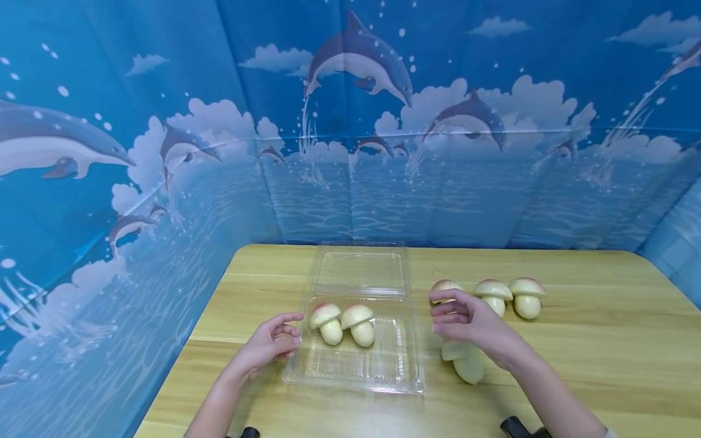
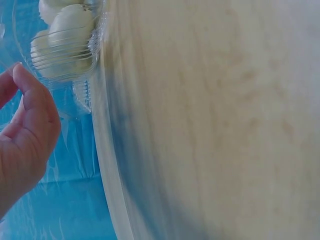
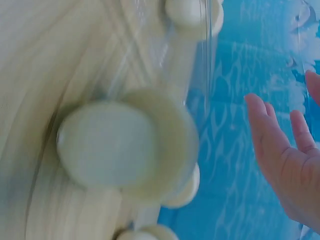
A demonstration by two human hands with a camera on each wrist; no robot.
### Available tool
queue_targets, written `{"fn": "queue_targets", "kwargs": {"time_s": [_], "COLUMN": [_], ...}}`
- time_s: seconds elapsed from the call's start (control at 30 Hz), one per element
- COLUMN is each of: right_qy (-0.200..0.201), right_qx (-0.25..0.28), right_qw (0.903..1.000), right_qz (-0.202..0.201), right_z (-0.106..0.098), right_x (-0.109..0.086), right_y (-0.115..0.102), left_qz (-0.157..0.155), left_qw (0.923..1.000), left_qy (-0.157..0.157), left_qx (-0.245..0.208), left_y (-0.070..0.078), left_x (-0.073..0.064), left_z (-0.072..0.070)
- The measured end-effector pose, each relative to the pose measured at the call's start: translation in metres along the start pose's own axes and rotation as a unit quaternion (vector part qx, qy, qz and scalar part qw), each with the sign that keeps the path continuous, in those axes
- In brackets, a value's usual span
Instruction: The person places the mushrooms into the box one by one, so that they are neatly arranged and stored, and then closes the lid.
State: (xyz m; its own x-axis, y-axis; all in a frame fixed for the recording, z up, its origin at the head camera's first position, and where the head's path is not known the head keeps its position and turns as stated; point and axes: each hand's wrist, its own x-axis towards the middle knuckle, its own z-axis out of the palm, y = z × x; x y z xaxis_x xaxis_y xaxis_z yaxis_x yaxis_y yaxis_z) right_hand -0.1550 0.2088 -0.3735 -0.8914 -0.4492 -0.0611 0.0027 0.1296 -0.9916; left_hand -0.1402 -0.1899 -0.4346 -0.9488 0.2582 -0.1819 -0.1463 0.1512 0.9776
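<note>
A clear plastic clamshell box (image 1: 383, 365) lies on the table with its lid (image 1: 361, 271) folded back. Inside its left part are two toy mushrooms, a left one (image 1: 331, 331) and a right one (image 1: 361, 333), with pale stems and pinkish caps. At the box's left edge is my left hand (image 1: 268, 347), fingers loosely bent and fingertips right by the rim. My right hand (image 1: 471, 319) hovers right of the box, fingers spread and holding nothing. Below it lies a mushroom (image 1: 468, 368), large and blurred in the right wrist view. A further mushroom (image 1: 445, 286) is partly hidden behind the fingers.
Behind my right hand, two more mushrooms stand side by side, one nearer the hand (image 1: 494, 298) and one farther right (image 1: 528, 298). The wooden table (image 1: 613, 340) ends at a blue dolphin-print curtain (image 1: 350, 182). Black objects (image 1: 515, 427) show at the front edge.
</note>
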Motion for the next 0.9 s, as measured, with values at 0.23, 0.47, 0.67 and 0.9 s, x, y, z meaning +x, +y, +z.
{"fn": "queue_targets", "kwargs": {"time_s": [0.23,0.47,0.67,0.9], "right_qy": [0.033,0.036,0.037,0.009], "right_qx": [-0.049,-0.095,-0.096,-0.048], "right_qw": [0.9982,0.9940,0.9936,0.9969], "right_qz": [0.003,0.039,0.046,0.062], "right_z": [-0.028,-0.049,-0.053,-0.054], "right_x": [-0.021,-0.037,-0.044,-0.047], "right_y": [0.004,0.021,0.039,0.056], "left_qz": [-0.002,-0.004,-0.003,-0.005], "left_qw": [1.0000,1.0000,1.0000,1.0000], "left_qy": [-0.005,-0.002,0.001,0.004], "left_qx": [-0.003,0.001,0.002,0.000], "left_y": [-0.001,0.000,0.001,0.001], "left_x": [0.000,-0.003,-0.002,-0.001], "left_z": [0.001,0.001,0.001,0.001]}}
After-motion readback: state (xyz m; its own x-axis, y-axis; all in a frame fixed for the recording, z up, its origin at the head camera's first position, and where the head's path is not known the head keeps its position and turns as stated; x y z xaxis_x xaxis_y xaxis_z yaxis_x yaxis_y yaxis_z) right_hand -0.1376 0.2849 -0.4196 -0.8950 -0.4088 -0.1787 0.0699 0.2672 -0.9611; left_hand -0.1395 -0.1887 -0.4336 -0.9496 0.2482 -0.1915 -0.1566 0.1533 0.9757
